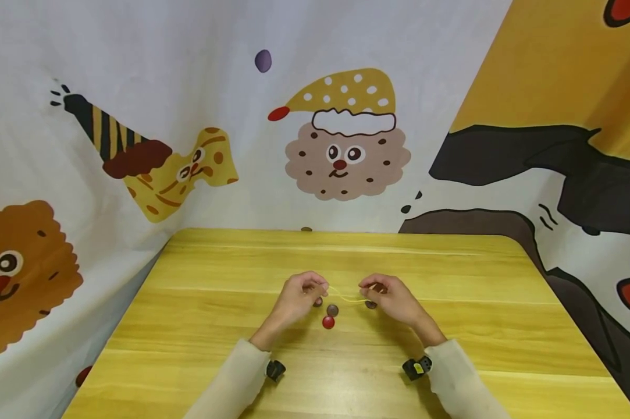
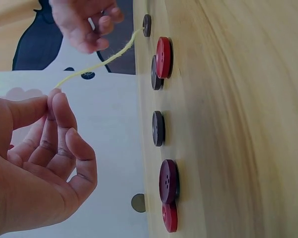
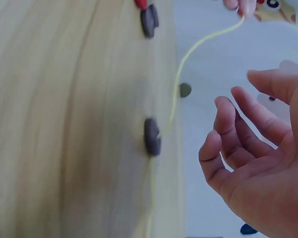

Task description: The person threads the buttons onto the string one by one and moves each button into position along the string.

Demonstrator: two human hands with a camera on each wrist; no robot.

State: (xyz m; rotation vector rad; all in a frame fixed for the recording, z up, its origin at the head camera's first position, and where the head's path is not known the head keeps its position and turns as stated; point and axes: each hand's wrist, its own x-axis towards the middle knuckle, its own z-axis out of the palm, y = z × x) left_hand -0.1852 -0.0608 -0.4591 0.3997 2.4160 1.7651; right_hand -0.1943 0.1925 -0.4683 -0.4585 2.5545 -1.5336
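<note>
My left hand (image 1: 299, 295) pinches one end of a thin yellow string (image 2: 107, 61) between thumb and forefinger, above the table. From there the string droops to a dark brown button (image 3: 151, 138), runs through it and comes out on its other side. My right hand (image 1: 395, 299) is just above that button, its thumb and fingers apart with nothing between them. Loose buttons lie between and under the hands: a red button (image 1: 328, 322) against a dark brown button (image 1: 333, 311), another dark button (image 2: 158, 129), and a maroon button (image 2: 168, 181) overlapping a second red button (image 2: 170, 218).
All of this is on a yellow wood-grain table (image 1: 215, 361) with rounded far corners. Behind it hangs a white cloth (image 1: 205, 58) printed with cartoon food figures. Each wrist carries a small black camera (image 1: 275, 370) at the sleeve.
</note>
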